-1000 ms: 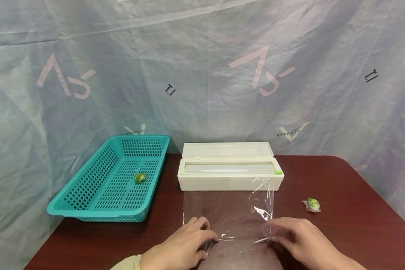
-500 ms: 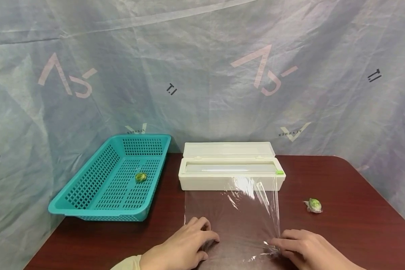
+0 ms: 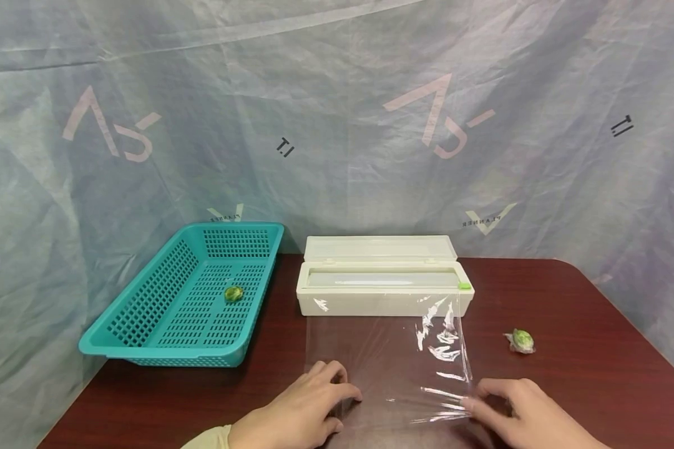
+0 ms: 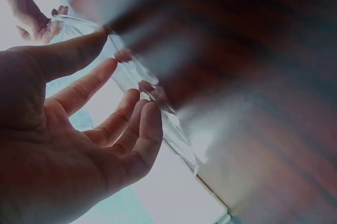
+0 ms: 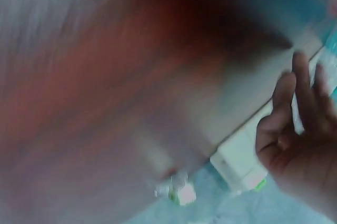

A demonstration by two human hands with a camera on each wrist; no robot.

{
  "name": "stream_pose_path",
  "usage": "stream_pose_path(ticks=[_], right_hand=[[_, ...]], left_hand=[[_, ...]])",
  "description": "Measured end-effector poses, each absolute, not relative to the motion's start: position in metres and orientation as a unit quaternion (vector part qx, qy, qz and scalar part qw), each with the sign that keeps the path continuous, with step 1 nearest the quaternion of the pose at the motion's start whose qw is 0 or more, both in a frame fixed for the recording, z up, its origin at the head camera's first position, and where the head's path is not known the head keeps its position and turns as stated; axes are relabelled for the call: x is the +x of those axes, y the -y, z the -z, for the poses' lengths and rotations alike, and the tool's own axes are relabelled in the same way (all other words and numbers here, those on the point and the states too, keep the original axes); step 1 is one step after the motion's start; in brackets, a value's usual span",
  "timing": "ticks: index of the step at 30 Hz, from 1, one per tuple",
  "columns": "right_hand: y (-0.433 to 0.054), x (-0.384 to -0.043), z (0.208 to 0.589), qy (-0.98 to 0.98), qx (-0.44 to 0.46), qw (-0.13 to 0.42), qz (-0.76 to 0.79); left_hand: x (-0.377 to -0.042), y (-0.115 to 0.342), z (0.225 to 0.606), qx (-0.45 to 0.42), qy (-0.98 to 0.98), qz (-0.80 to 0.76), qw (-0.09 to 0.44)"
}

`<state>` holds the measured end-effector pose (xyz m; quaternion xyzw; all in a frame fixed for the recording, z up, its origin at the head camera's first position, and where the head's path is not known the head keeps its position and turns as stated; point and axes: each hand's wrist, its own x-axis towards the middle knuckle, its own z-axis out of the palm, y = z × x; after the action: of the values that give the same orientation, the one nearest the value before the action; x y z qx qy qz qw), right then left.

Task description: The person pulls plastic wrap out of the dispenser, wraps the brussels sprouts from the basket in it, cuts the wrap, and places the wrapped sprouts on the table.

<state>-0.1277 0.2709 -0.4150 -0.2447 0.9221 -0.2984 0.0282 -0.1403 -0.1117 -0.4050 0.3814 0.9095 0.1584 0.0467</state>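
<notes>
A sheet of clear plastic wrap [image 3: 390,358] stretches toward me from a white wrap dispenser [image 3: 382,304], whose lid stands raised. My right hand [image 3: 519,405] pinches the sheet's near right part between thumb and forefinger, and bright creases fan out from that grip. On the near left part, my left hand [image 3: 300,408] rests with its fingertips on the wrap. The left wrist view shows this left hand [image 4: 95,124] with relaxed, spread fingers right along the wrap's edge [image 4: 181,134]. In the right wrist view, my right hand [image 5: 303,116] partly covers the dispenser [image 5: 239,163].
On the left stands a teal perforated basket [image 3: 163,353] with one small green Brussels sprout [image 3: 233,294] in it. Right of the dispenser, a similar sprout wrapped in film [image 3: 521,341] lies on the dark red table [image 3: 590,374]. A grey printed sheet [image 3: 342,125] hangs behind.
My right hand has shifted right and slightly toward me, drawing out the wrap's right side, which was bunched before and now lies flatter. My left hand has stayed nearly in place.
</notes>
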Motion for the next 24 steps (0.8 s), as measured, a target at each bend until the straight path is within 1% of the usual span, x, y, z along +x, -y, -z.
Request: stream_pose_path(ticks=[3, 5, 7, 10, 15, 21, 23, 24], right_hand=[[-0.266, -0.128, 0.412, -0.922, -0.187, 0.046, 0.336], [-0.262, -0.128, 0.408, -0.93, -0.129, 0.059, 0.339], [-0.259, -0.129, 0.404, -0.937, -0.081, 0.059, 0.334], [-0.256, -0.129, 0.4, -0.938, -0.039, 0.066, 0.338], [-0.26, -0.128, 0.402, -0.919, -0.055, 0.091, 0.379], [-0.275, -0.122, 0.405, -0.929, -0.107, 0.05, 0.351], [-0.278, -0.12, 0.405, -0.932, -0.12, 0.052, 0.339], [-0.278, -0.12, 0.404, -0.932, -0.119, 0.062, 0.337]], left_hand=[[-0.14, 0.112, 0.405, 0.383, -0.91, -0.155, 0.037], [-0.139, 0.111, 0.405, 0.388, -0.908, -0.154, 0.025], [-0.139, 0.111, 0.405, 0.39, -0.907, -0.157, 0.02], [-0.139, 0.112, 0.405, 0.39, -0.907, -0.159, 0.021], [-0.138, 0.111, 0.406, 0.388, -0.907, -0.16, 0.027], [-0.136, 0.113, 0.406, 0.384, -0.91, -0.153, 0.023], [-0.136, 0.114, 0.405, 0.381, -0.912, -0.15, 0.022], [-0.136, 0.115, 0.404, 0.38, -0.913, -0.149, 0.022]])
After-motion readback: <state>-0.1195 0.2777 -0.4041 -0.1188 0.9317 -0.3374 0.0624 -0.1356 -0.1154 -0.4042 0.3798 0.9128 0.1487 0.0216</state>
